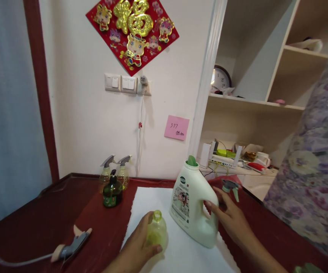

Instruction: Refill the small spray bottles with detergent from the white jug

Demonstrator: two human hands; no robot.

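Note:
My left hand (138, 242) is closed around a small translucent yellow-green bottle (157, 229), which has an uncovered neck and stands upright. To its right is a pale green detergent jug (185, 223) with a printed label; a green spout shows in its capless mouth. My right hand (230, 214) grips the jug's handle, though some fingers are hidden behind it. Both containers are over a white sheet (144, 199). A grey spray trigger head (74, 244) with a long tube lies on the table at left. Another spray head (231, 185) is visible beyond my right hand.
Two spray bottles (123, 176) and a dark green pump bottle (113, 193) stand at the back left of the dark red table (33, 223). Behind is a wall with a plugged-in cord (139, 140). Shelves with a router (222, 162) are at right, beside a floral curtain (308, 170).

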